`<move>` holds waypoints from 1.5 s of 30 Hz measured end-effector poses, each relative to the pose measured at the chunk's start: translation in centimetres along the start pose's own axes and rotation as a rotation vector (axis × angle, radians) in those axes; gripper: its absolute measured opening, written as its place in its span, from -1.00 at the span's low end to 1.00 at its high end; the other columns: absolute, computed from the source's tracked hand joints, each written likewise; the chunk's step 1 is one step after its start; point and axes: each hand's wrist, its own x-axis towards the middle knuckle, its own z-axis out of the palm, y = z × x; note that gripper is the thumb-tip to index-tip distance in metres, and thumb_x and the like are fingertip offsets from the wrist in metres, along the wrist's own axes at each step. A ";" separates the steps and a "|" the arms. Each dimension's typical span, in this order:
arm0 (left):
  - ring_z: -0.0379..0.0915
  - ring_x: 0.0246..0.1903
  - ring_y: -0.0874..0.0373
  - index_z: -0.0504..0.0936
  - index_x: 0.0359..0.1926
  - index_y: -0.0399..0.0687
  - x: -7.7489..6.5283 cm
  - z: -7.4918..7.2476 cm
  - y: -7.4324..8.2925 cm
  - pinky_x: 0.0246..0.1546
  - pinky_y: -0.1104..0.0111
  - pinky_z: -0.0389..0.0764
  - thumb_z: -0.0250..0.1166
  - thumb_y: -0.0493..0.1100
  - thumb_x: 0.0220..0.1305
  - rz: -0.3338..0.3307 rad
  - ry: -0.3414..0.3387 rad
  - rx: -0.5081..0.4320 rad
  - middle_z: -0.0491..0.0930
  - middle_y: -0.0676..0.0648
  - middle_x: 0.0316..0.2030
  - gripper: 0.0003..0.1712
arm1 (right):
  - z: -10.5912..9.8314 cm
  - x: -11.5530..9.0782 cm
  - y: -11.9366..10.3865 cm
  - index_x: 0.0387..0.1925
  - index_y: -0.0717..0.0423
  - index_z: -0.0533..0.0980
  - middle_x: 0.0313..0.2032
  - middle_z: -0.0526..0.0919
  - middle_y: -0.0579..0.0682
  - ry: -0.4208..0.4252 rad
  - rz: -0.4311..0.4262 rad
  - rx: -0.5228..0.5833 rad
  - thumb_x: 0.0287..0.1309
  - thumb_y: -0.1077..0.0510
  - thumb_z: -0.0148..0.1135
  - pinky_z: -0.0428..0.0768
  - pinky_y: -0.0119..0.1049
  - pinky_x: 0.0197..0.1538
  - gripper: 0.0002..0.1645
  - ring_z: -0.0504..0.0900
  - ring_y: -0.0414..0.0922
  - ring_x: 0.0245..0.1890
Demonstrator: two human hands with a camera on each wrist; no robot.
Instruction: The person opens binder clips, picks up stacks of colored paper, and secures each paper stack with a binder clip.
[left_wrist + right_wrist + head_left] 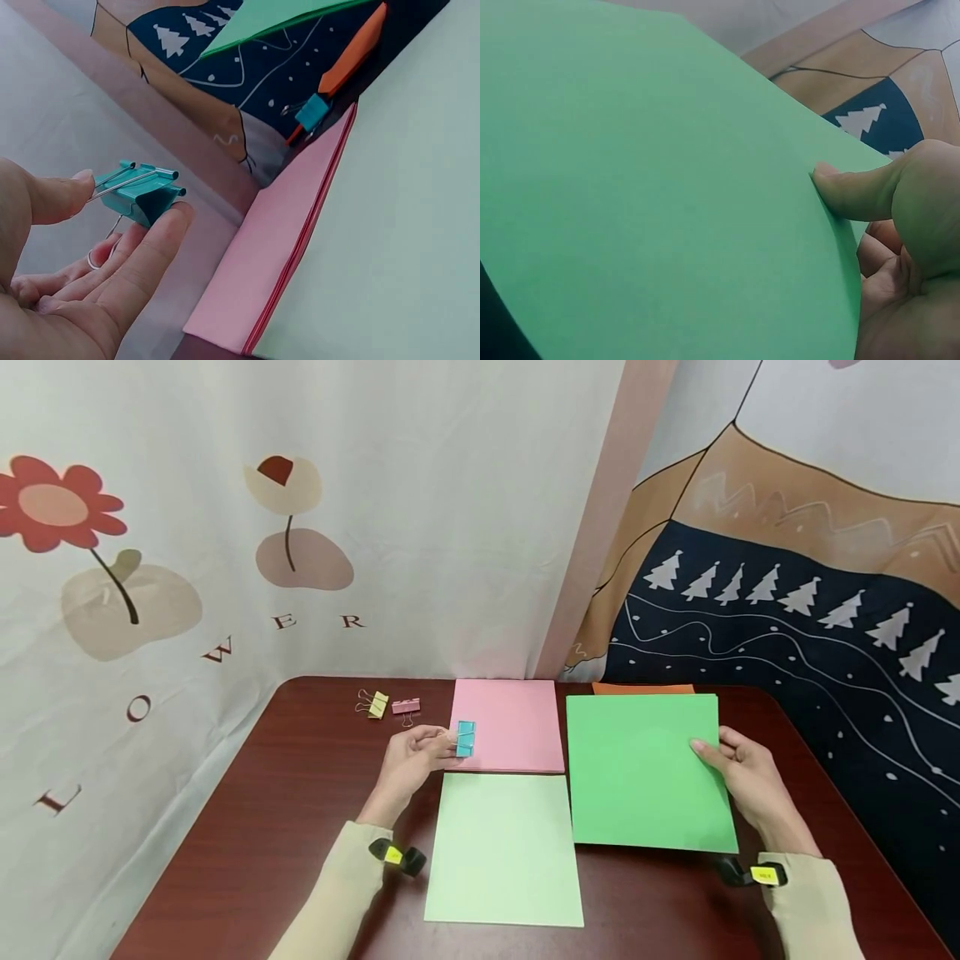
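My left hand pinches a teal binder clip between thumb and fingers, above the left edge of a stack of pink paper. In the left wrist view the clip is held by its wire handles, its mouth facing away from the palm. With the thumb on top and fingers behind, my right hand grips the right edge of bright green paper, lifted off the table. The right wrist view shows the green sheet bending slightly under the thumb. Pale green paper lies in front of the pink stack.
A yellow binder clip and a pink binder clip lie at the back left of the brown table. Orange paper with a teal binder clip on it lies behind the green paper. Printed curtains hang along the back edge.
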 end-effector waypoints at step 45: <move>0.79 -0.26 0.04 0.66 0.00 -0.35 -1.3 5.4 1.0 -0.06 0.24 0.78 0.35 -0.27 0.38 0.000 -0.065 -0.168 0.78 -0.24 -0.21 -0.75 | 6.6 1.7 -2.0 0.51 0.26 0.19 -0.23 0.74 -0.38 -0.048 -0.049 0.199 0.46 -0.09 0.19 0.73 -0.42 -0.08 -0.18 0.70 -0.37 -0.15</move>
